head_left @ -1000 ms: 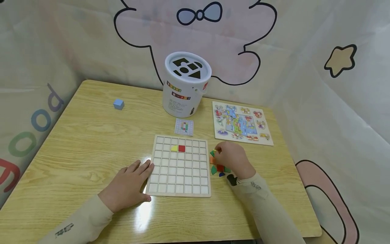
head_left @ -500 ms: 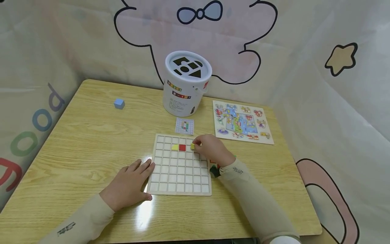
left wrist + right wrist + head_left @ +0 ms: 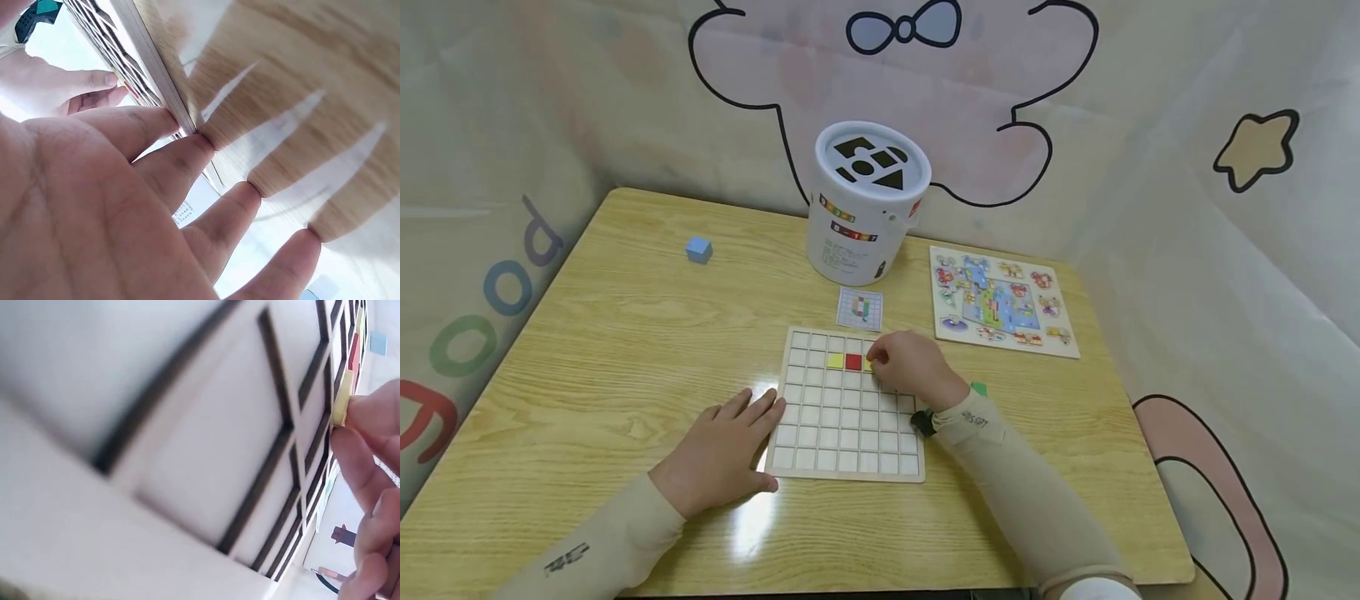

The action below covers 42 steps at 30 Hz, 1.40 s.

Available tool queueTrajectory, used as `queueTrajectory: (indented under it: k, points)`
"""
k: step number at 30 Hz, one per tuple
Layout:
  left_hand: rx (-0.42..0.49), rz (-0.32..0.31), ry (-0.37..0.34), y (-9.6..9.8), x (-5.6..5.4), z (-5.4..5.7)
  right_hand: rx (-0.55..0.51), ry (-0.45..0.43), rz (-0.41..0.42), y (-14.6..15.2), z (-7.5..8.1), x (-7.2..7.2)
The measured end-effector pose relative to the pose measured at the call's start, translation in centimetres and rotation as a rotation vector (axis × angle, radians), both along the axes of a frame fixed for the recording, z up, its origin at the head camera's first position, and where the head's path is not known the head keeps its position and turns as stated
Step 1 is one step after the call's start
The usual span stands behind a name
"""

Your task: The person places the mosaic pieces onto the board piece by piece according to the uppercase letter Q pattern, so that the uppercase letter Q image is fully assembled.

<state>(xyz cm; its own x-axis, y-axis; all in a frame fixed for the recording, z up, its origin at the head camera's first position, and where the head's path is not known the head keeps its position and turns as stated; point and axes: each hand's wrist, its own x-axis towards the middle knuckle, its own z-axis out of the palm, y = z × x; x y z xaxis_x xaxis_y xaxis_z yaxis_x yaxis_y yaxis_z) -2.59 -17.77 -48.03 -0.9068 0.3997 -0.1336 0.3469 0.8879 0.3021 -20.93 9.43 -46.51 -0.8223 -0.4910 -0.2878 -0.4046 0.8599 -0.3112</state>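
Observation:
A wooden grid board (image 3: 844, 467) lies on the table with a yellow tile (image 3: 835, 361) and a red square tile (image 3: 853, 362) in neighbouring cells. My right hand (image 3: 916, 367) is over the board's upper right, pinching another yellow tile (image 3: 342, 399) between thumb and finger, just right of the red one. That tile touches the board; its full outline is hidden. My left hand (image 3: 718, 450) rests on the table with spread fingers, fingertips against the board's left edge. A green piece (image 3: 978, 389) shows beyond my right wrist; the arm hides other loose pieces.
A small pattern card (image 3: 860, 309) lies behind the board, in front of a white bucket (image 3: 853, 242) with shape holes in its lid. A picture puzzle (image 3: 1007, 302) lies at the back right. A blue cube (image 3: 698, 250) sits at the back left.
My right hand has gone from the loose pieces on the right to the board, bringing a yellow tile down beside the red one. My left hand has stayed in place.

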Motion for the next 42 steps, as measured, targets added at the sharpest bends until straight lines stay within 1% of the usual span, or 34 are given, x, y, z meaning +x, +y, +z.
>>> queueTrajectory:
  k: [3,5,8,12,14,16,20,23,25,26,29,32,38,40,42]
  points:
    - [-0.007,-0.004,0.019,0.0,0.0,0.0,-0.009,0.017,0.018,0.0,0.0,0.0]
    - [-0.01,-0.002,0.017,0.0,0.0,0.1,-0.009,0.035,0.029,0.3,0.3,0.0]
    - [-0.006,0.008,0.003,0.0,0.0,0.1,-0.027,0.054,0.02,1.2,1.4,0.0]
    - [-0.002,0.026,-0.005,-0.2,0.0,0.1,-0.063,0.069,-0.013,3.4,3.5,0.1]
    - [-0.001,0.03,-0.007,-0.3,0.1,0.1,-0.068,0.076,-0.025,4.9,4.2,0.1]
    - [-0.003,0.032,-0.009,-0.4,0.1,0.1,-0.049,0.064,-0.051,6.4,4.4,0.2]
    - [-0.007,0.03,-0.004,-0.6,0.2,0.0,0.064,0.05,-0.08,9.3,3.6,0.7]
    - [-0.008,0.026,-0.001,-0.7,0.1,-0.1,0.16,0.073,-0.042,10.9,2.3,1.2]
    - [-0.008,0.022,-0.004,-0.7,0.1,-0.1,0.182,0.089,-0.01,11.7,1.4,1.5]
    - [-0.006,0.021,-0.005,-0.7,0.1,-0.2,0.188,0.112,0.011,12.1,1.0,1.6]
    - [0.0,0.022,-0.007,-0.6,0.1,-0.2,0.175,0.165,0.035,12.7,0.2,1.9]
    - [0.004,0.025,-0.007,-0.5,0.1,-0.2,0.16,0.199,0.041,12.9,-0.1,2.0]
    - [-0.002,0.018,-0.027,-0.1,0.1,0.0,0.165,0.178,0.037,12.8,-0.1,1.9]
    - [-0.008,0.01,-0.026,0.1,0.0,0.0,0.144,0.171,0.02,12.4,0.3,2.1]
    - [-0.011,0.004,-0.022,0.2,0.0,0.0,0.097,0.176,0.023,11.7,0.8,2.3]
